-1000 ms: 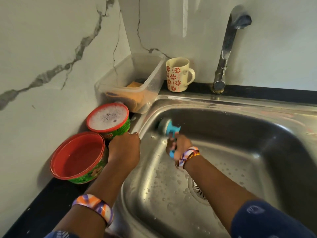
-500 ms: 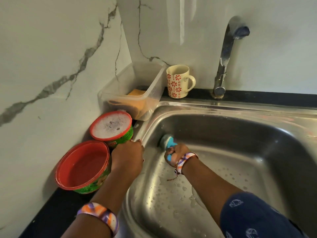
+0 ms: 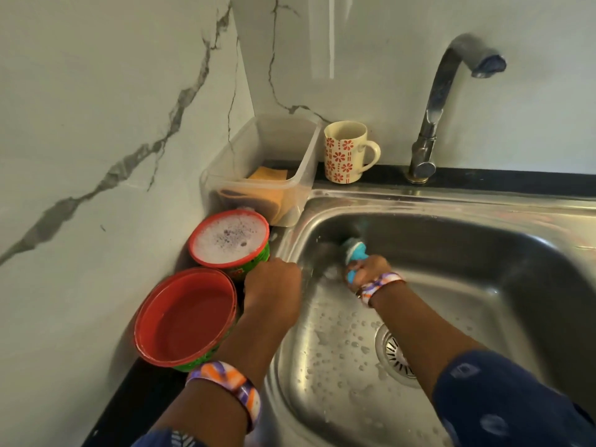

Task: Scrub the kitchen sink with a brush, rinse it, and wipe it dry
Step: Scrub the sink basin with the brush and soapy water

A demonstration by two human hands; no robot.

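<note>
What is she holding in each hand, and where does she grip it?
The right hand grips the blue brush by its handle. The left hand rests curled on the sink rim.

two white marble-look wall panels [image 3: 96,108] with grey veining meet in a corner at upper centre of the frame. black countertop [image 3: 483,183] runs as a strip along the foot of the back wall and down the lower left. a bright vertical streak of reflected light [image 3: 322,37] sits on the back wall at top centre. light soft, even; faint shadows low on the left wall.
</note>
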